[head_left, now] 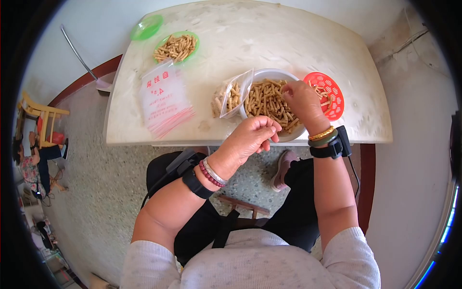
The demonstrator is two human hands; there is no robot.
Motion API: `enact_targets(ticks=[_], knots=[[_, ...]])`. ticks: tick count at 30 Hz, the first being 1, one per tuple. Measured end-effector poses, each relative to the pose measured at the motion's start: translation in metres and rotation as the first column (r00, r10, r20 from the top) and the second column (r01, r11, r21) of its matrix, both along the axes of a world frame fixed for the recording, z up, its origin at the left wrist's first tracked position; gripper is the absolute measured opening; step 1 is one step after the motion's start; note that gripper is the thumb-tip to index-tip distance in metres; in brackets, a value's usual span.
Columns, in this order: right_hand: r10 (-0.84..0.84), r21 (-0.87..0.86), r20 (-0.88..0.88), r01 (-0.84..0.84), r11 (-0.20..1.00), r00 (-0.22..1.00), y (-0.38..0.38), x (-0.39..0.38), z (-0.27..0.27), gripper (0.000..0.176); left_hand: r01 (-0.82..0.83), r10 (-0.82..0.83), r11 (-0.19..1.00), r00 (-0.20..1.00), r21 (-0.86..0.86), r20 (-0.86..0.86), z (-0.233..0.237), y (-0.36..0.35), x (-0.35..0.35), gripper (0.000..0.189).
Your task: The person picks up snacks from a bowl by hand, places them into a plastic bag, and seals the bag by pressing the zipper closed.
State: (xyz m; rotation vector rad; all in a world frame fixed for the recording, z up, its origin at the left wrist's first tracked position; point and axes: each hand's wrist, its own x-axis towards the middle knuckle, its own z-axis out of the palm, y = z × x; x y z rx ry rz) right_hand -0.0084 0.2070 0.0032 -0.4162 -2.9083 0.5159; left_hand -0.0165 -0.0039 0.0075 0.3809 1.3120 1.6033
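Green basket (196, 42): filled, at 10 o'clock on the tabletop (269, 33).
Bag stack (163, 98): flat, at 8 o'clock.
Small bag (232, 96): open, part-filled, touching the bowl's 9 o'clock side.
Left hand (252, 136): fingers curled together by the bowl's 7 o'clock rim; anything inside is hidden.
Bowl (269, 72): white, heaped with snack sticks (264, 101).
Right hand (302, 101): fingers pinching snack sticks in the bowl.
Red basket (332, 94): at the bowl's 3 o'clock.

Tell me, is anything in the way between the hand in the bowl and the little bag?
Nothing visible. The right hand is on the sticks in the bowl; the bag leans against the bowl's left rim. The left hand curls at the near rim, aside.
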Motion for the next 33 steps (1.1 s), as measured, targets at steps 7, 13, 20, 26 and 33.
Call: enact_targets(ticks=[7,13,20,26,33], knots=[[0.017,0.247,0.016,-0.02,0.969,1.0,-0.013,-0.002,-0.014,0.015,-0.11,0.109,0.994,0.994,0.023,0.018,-0.004,-0.001,-0.006,0.015],[0.078,-0.312,-0.123,-0.113,0.943,0.989,-0.022,0.015,0.017,0.015,-0.248,0.244,0.968,0.965,0.032,0.097,-0.006,0.002,-0.006,0.015],[0.215,-0.41,-0.343,-0.352,0.842,0.914,-0.037,0.028,0.035,0.014,-0.389,0.384,0.915,0.921,0.104,0.063,0.0,0.006,-0.008,0.019],[0.304,-0.32,-0.295,-0.393,0.862,0.906,-0.038,0.032,0.03,0.018,-0.392,0.39,0.913,0.92,0.111,0.04,0.0,0.009,-0.009,0.015],[0.185,-0.529,-0.341,-0.35,0.773,0.922,-0.034,0.041,0.037,0.027,-0.505,0.43,0.815,0.856,0.284,0.289,-0.009,0.01,-0.013,0.008]])
